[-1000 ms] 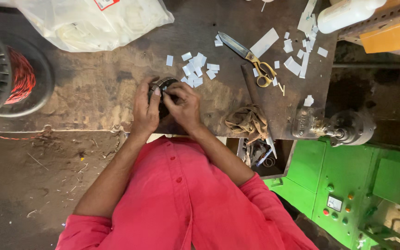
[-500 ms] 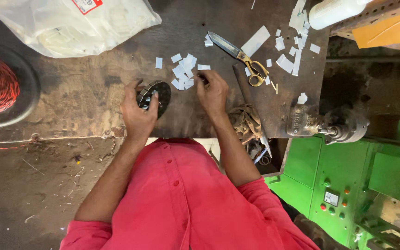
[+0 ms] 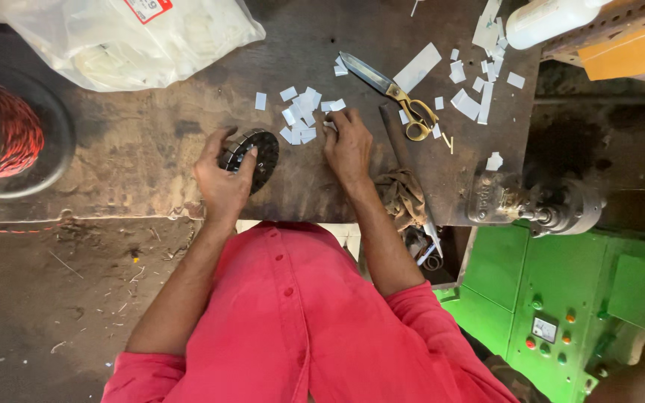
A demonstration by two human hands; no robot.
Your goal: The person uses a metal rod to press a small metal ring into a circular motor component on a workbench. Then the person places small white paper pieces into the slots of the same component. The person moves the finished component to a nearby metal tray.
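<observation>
- A dark round slotted metal ring [image 3: 251,155], like a small motor core, lies on the worn workbench [image 3: 151,149] left of the frame's centre
- The left hand [image 3: 222,179] wraps its fingers round the ring's near and left edge, gripping it against the bench top
- The right hand [image 3: 349,142] sits just right of centre, fingers curled down with the tips pinching at 1 of the white paper slips [image 3: 301,112]; whether a slip is actually held between the fingertips cannot be told
- Those slips form a loose pile between the 2 hands, just above the ring and touching the right fingertips
- Scissors with gold handles [image 3: 393,93] lie open-ended on the bench, up and to the right of the right hand, near a long white strip [image 3: 418,67]
- More white offcuts [image 3: 475,89] are scattered in the upper right, below a white plastic bottle [image 3: 554,19]
- A crumpled brown rag [image 3: 403,195] lies at the bench's near edge, just beside the right forearm
- A clear plastic bag [image 3: 136,41] of pale pieces fills the upper left
- A spool of reddish wire [image 3: 13,130] sits at the left edge
- A green machine housing [image 3: 561,291] with small dials and lights takes the lower right
- The person's red shirt [image 3: 293,328] fills the lower centre
</observation>
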